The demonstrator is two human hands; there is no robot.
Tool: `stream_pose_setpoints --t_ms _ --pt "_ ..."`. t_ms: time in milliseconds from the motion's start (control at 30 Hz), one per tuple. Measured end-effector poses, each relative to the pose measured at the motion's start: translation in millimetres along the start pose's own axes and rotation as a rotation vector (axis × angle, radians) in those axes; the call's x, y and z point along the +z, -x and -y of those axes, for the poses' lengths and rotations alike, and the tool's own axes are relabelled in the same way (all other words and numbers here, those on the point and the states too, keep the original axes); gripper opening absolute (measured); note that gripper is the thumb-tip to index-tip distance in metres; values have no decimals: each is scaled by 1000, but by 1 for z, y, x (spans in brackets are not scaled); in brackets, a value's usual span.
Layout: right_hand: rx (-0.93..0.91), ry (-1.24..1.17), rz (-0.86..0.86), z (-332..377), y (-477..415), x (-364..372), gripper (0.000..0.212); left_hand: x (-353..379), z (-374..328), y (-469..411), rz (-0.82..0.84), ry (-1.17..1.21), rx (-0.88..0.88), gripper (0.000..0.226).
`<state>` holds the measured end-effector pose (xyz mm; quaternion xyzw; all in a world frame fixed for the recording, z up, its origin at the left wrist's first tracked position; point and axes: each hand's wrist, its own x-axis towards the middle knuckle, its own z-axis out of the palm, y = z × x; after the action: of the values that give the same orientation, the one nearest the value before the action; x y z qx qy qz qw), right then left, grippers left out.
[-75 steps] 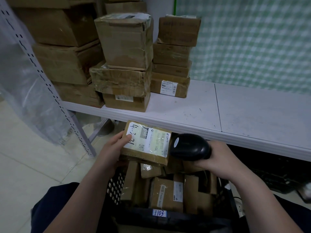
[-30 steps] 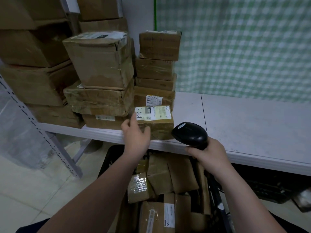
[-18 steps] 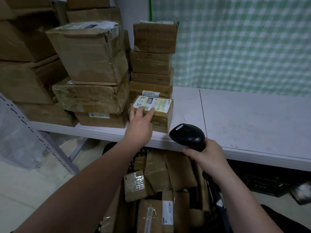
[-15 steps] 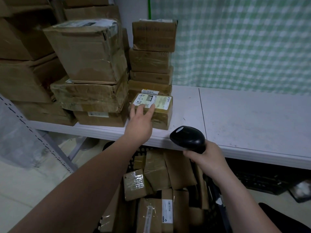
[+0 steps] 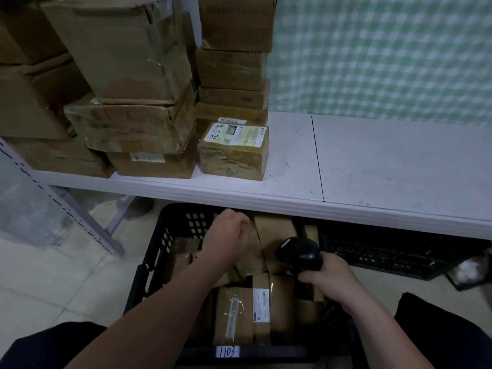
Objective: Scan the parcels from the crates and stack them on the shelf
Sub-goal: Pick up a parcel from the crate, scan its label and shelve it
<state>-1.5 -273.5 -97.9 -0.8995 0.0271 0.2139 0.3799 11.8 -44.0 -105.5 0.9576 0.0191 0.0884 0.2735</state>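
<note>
Head: left hand, right hand gripping one scanner; one crate.

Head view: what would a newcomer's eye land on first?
The white-labelled parcel sits on the white shelf beside tall stacks of brown boxes. Below, the left hand is down in the black crate of parcels while the right hand grips a black scanner.

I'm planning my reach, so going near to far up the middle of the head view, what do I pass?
Nearest first: crate tag marked 1103 → taped parcel in the crate → left hand → shelf front edge → labelled parcel → stack of boxes behind it.
</note>
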Motion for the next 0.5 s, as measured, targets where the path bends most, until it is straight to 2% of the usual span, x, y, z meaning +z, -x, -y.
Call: stream_pose_setpoints --t_ms 100,167,333,500 --pt "23 30 21 -10 -3 5 22 23 9 -2 257 -24 -109 36" --pt "13 22 30 -13 -6 7 24 34 11 -8 350 -26 -163 44" --pt "13 -27 22 -17 -19 10 29 48 3 -27 400 74 -220 62" --pt "18 -31 92 -20 -28 11 23 68 4 -42 445 101 -231 75"
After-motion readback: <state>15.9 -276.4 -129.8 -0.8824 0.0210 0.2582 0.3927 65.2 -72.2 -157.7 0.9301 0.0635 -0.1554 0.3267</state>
